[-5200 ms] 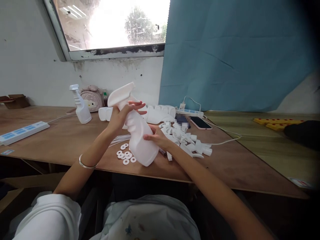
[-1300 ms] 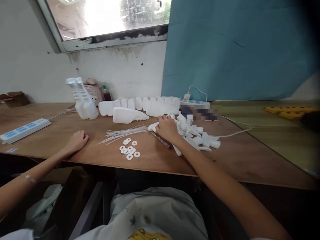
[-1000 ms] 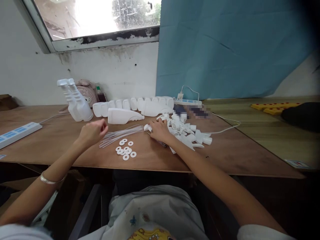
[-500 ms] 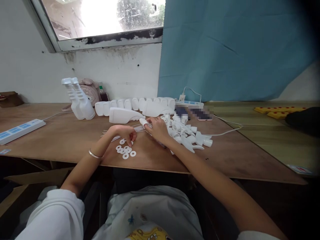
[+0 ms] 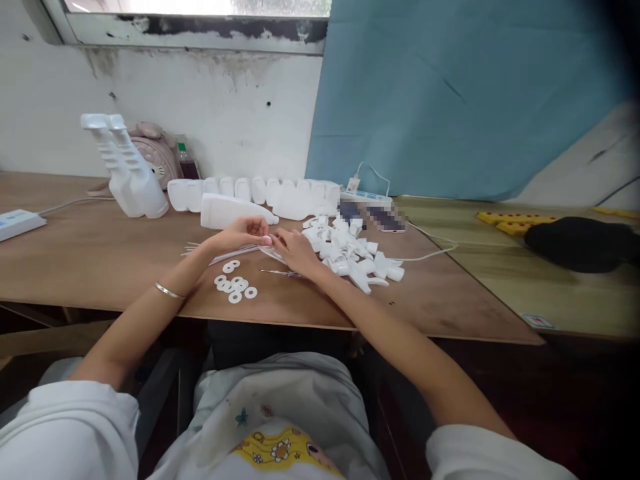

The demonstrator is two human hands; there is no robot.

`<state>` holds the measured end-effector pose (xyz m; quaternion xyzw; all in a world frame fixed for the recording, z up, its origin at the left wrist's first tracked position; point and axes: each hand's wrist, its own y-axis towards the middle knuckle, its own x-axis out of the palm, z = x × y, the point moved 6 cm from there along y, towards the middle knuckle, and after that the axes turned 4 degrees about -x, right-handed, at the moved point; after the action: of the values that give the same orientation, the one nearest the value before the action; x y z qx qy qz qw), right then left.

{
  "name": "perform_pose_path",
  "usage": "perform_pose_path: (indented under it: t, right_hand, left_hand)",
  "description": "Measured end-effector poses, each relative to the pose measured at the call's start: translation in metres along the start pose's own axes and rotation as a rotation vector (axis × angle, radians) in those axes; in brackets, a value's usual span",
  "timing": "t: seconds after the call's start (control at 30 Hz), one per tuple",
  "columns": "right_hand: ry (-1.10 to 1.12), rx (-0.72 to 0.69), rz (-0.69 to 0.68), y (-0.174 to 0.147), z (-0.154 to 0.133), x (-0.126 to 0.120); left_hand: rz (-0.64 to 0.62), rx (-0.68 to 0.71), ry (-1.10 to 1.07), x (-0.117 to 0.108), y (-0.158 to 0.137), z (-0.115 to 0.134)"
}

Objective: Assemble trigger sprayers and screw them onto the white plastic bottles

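My left hand (image 5: 246, 233) and my right hand (image 5: 295, 251) meet over the table, fingertips pinched together. Between the left fingertips is a small round white piece, which looks like a flat washer (image 5: 268, 240). My right hand closes around a white plastic spray head (image 5: 273, 253), mostly hidden by the fingers. Just below the left wrist, several flat white ring washers (image 5: 235, 285) lie loose. Thin white tubes (image 5: 235, 254) lie under the left hand. A slim screwdriver (image 5: 281, 272) with a clear handle lies beneath the right hand. Right of it spreads a heap of white spray heads (image 5: 345, 250).
White bottles (image 5: 250, 190) lie in a row along the back, with one bottle (image 5: 235, 210) in front. Two bottles (image 5: 135, 177) stand at left before a pink bag (image 5: 155, 150). Phones (image 5: 385, 218), a power strip (image 5: 367, 197) and its cable sit at back right.
My left hand has risen from the washers to meet my right hand, apparently with one washer. My right hand has shifted, uncovering the screwdriver. The view has tilted down and turned right.
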<state>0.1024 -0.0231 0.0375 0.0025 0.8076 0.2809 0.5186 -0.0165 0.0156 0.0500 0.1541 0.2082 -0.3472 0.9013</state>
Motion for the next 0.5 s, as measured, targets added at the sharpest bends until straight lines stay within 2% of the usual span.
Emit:
perform_pose_path:
  t: [0.23, 0.37, 0.43, 0.5]
  right_hand:
    - [-0.021, -0.012, -0.076, 0.000, 0.001, 0.009]
    - [0.035, -0.003, -0.125, -0.001, 0.001, 0.009]
    - [0.098, -0.010, -0.186, -0.003, 0.000, 0.009]
    - [0.188, -0.074, -0.287, -0.004, -0.005, 0.009]
  left_hand:
    - [-0.048, -0.060, -0.020, 0.015, 0.009, -0.022]
    - [-0.024, -0.080, -0.108, 0.011, 0.007, -0.019]
    - [0.015, -0.095, -0.151, 0.006, 0.005, -0.016]
    - [0.052, -0.097, -0.193, 0.001, 0.004, -0.013]
